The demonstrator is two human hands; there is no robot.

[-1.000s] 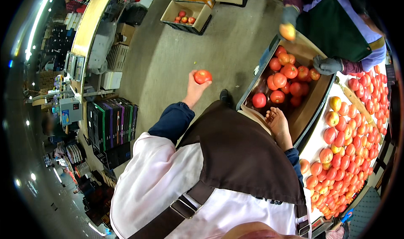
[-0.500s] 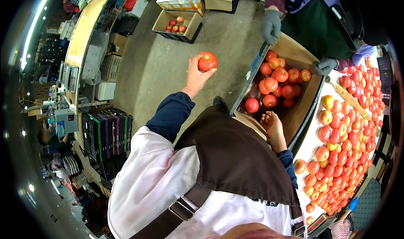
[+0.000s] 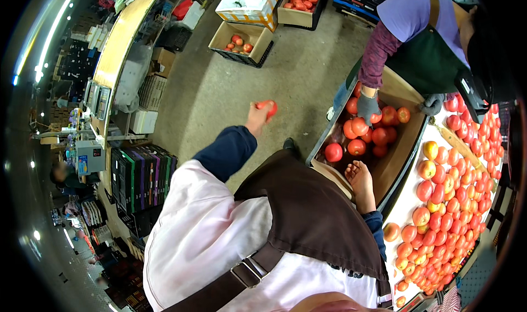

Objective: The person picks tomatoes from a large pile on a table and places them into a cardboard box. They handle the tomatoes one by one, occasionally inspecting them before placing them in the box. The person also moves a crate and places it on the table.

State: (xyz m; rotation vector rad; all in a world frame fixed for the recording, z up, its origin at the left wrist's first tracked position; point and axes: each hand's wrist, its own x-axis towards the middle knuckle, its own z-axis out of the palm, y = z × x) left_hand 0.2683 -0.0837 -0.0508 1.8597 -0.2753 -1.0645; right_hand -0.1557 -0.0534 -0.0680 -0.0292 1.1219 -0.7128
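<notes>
Left hand: your fingers grasp one tomato, at the centre of the frame, over the floor.
Right hand: released, your fingers loosely curled, beside the near end of the crate, right of centre.
Crate load: red tomatoes; a co-worker's gloved hand reaches among them.
Tabletop: many more tomatoes, lower right.
</notes>
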